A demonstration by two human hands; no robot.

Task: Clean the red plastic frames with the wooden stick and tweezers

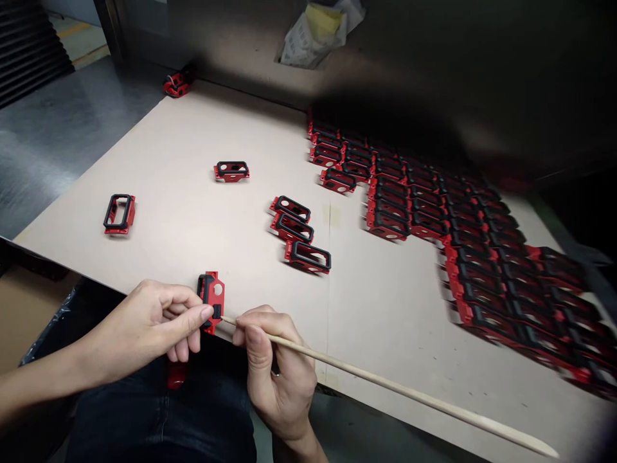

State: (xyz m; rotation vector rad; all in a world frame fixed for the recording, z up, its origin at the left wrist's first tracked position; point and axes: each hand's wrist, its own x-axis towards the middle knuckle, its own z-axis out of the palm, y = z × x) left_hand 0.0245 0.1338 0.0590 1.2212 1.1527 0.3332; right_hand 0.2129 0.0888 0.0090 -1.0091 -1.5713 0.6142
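My left hand (159,321) is closed around a small red and black frame part (211,297), held upright at the front edge of the beige board (193,128). My right hand (270,373) pinches a long thin wooden stick (395,389), its tip touching the lower side of that part. The stick runs off to the lower right over the board. A second red piece (176,374) shows below my left hand, over my lap; I cannot tell what holds it.
Three matching frames (301,235) lie mid-board, two singles (231,171) (119,213) to the left, one (176,84) at the far corner. Several rows of frames (457,225) fill the right side. A plastic bag (315,29) sits behind; a metal floor (58,128) lies left.
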